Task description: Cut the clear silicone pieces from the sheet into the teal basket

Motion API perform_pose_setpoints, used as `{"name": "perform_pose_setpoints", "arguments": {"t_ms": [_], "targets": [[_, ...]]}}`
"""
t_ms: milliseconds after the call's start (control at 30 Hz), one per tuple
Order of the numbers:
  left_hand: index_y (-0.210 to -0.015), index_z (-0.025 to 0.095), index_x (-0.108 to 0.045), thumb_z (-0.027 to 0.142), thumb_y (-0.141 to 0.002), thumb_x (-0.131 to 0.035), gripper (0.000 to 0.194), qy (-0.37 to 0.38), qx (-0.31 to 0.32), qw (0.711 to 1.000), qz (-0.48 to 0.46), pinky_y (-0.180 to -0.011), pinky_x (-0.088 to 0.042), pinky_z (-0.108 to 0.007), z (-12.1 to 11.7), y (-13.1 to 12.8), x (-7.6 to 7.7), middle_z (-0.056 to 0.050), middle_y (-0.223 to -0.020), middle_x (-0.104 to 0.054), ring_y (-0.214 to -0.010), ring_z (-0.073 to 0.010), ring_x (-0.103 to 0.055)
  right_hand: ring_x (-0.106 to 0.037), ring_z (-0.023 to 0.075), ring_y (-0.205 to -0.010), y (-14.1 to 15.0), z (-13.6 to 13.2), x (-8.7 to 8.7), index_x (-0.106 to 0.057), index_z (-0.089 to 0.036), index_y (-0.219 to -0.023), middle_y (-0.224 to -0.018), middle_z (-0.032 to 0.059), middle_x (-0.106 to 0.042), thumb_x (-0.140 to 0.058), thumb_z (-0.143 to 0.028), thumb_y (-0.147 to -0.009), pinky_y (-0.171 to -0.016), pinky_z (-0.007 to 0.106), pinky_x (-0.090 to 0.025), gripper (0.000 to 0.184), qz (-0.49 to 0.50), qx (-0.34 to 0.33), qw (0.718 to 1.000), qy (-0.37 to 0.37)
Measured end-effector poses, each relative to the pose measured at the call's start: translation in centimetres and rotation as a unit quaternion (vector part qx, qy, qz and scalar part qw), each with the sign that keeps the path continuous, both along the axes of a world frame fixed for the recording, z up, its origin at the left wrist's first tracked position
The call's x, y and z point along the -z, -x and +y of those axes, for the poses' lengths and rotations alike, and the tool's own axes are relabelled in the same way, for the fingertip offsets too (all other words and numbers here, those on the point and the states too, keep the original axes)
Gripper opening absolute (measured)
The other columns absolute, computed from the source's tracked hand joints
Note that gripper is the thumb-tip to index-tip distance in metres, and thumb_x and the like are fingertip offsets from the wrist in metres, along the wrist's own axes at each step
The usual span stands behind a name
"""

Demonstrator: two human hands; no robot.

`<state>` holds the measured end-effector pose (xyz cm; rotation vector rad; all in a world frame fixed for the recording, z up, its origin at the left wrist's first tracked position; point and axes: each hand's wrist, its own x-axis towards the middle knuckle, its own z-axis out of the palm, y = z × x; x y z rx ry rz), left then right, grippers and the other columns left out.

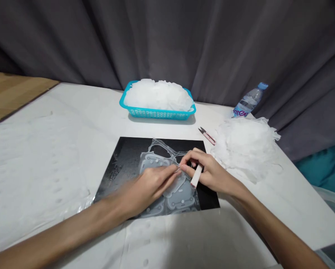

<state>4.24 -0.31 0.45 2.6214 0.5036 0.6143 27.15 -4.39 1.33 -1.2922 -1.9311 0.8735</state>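
A clear, thin plastic sheet [153,160] with rounded, frosted shapes and cut-out openings lies on a black board [114,158]. Its upper part lifts into a thin, twisted web. My left hand [152,183] reaches across the sheet, its fingertips pinched on the clear web. Right beside those fingertips, my right hand [205,166] also has thumb and index finger closed on the web. A flat whitish stick [196,176] with a reddish end is tucked in my right hand; its other end is hidden by the fingers.
A blue basket [158,113] heaped with white translucent pieces stands behind the board. Pink-handled thread snips [207,136] lie right of it, near a pile of crumpled clear film [245,145] and a water bottle [248,101]. Large translucent sheets [35,172] cover the left of the table.
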Motion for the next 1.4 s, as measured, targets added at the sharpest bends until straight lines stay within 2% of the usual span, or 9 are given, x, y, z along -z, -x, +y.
{"name": "perform_pose_setpoints", "arguments": {"t_ms": [167, 233, 300, 400, 533, 633, 867, 1100, 1400], "targets": [[-0.112, 0.012, -0.069, 0.006, -0.103, -0.053, 0.019, -0.237, 0.133, 0.959, -0.081, -0.07, -0.057, -0.029, -1.3, 0.2, 0.3, -0.007, -0.086, -0.076, -0.077, -0.0202, -0.072, -0.057, 0.0192, -0.087, 0.0, 1.1, 2.0, -0.06, -0.02, -0.098, -0.095, 0.0044, -0.063, -0.054, -0.017, -0.101, -0.079, 0.033, -0.044, 0.007, -0.071, 0.063, 0.992, -0.088], [-0.116, 0.011, -0.067, 0.008, -0.106, -0.051, 0.019, -0.181, 0.108, 0.973, -0.093, -0.072, -0.057, -0.027, -1.2, 0.3, 0.3, -0.006, -0.088, -0.075, -0.078, -0.0183, -0.072, -0.058, 0.019, -0.084, -0.6, 1.5, 2.5, -0.061, -0.02, -0.096, -0.093, 0.0039, -0.064, -0.056, -0.019, -0.102, -0.078, 0.033, -0.043, 0.008, -0.064, 0.082, 0.992, -0.068], [-0.114, 0.016, -0.067, 0.017, -0.11, -0.047, 0.02, -0.007, 0.007, 0.996, -0.084, -0.07, -0.054, -0.023, -0.5, 0.3, 0.2, -0.001, -0.088, -0.073, -0.075, -0.0141, -0.07, -0.057, 0.0186, -0.082, -1.4, 1.5, 2.3, -0.064, -0.021, -0.098, -0.093, 0.0036, -0.065, -0.056, -0.025, -0.104, -0.076, 0.033, -0.043, 0.01, -0.046, 0.102, 0.993, -0.048], [-0.1, 0.02, -0.069, 0.034, -0.111, -0.049, 0.027, 0.205, -0.11, 0.969, -0.081, -0.06, -0.046, -0.021, 0.6, 0.1, 0.1, 0.004, -0.079, -0.067, -0.065, -0.0109, -0.06, -0.055, 0.0175, -0.079, -1.9, 0.8, 1.4, -0.066, -0.022, -0.11, -0.094, 0.0033, -0.065, -0.057, -0.034, -0.105, -0.074, 0.033, -0.043, 0.016, 0.002, 0.131, 0.991, -0.038], [-0.099, 0.02, -0.071, 0.042, -0.108, -0.053, 0.03, 0.33, -0.105, 0.931, -0.118, -0.066, -0.047, -0.021, 1.2, -0.2, 0.2, 0.002, -0.086, -0.07, -0.076, -0.0133, -0.063, -0.055, 0.0173, -0.081, -1.4, -0.6, 0.0, -0.071, -0.024, -0.109, -0.092, 0.0021, -0.066, -0.064, -0.037, -0.103, -0.075, 0.032, -0.043, 0.015, 0.029, 0.083, 0.996, -0.007], [-0.103, 0.02, -0.071, 0.042, -0.107, -0.054, 0.028, 0.354, -0.094, 0.922, -0.13, -0.067, -0.048, -0.022, 1.1, -0.2, 0.4, 0.0, -0.091, -0.07, -0.078, -0.0136, -0.064, -0.056, 0.0179, -0.087, -0.8, -1.2, -0.2, -0.072, -0.025, -0.097, -0.093, 0.0008, -0.071, -0.072, -0.03, -0.099, -0.078, 0.033, -0.043, 0.006, 0.028, 0.034, 0.999, -0.02], [-0.112, 0.022, -0.068, 0.039, -0.11, -0.051, 0.024, 0.374, -0.071, 0.917, -0.122, -0.077, -0.052, -0.024, 1.2, 0.1, 0.5, -0.001, -0.1, -0.071, -0.088, -0.015, -0.067, -0.059, 0.0207, -0.088, -0.7, -1.4, 0.3, -0.07, -0.025, -0.1, -0.094, 0.002, -0.075, -0.07, -0.022, -0.1, -0.08, 0.038, -0.046, 0.003, -0.005, 0.043, 0.985, -0.164], [-0.114, 0.023, -0.071, 0.033, -0.111, -0.05, 0.023, 0.322, -0.06, 0.938, -0.111, -0.094, -0.051, -0.028, 1.3, 0.8, 0.1, -0.001, -0.109, -0.074, -0.104, -0.0173, -0.069, -0.062, 0.0229, -0.086, -0.6, -1.6, 0.7, -0.066, -0.023, -0.121, -0.104, 0.0067, -0.079, -0.068, -0.01, -0.098, -0.075, 0.038, -0.051, 0.027, -0.111, 0.012, 0.938, -0.328], [-0.127, 0.025, -0.063, 0.038, -0.111, -0.051, 0.024, 0.278, -0.089, 0.954, -0.069, -0.101, -0.052, -0.032, 1.0, 2.0, 0.0, -0.003, -0.122, -0.072, -0.113, -0.02, -0.068, -0.068, 0.0219, -0.085, 0.0, -0.8, 0.9, -0.066, -0.024, -0.123, -0.101, 0.0066, -0.079, -0.065, -0.009, -0.099, -0.073, 0.038, -0.052, 0.029, -0.073, 0.042, 0.936, -0.342]]}}
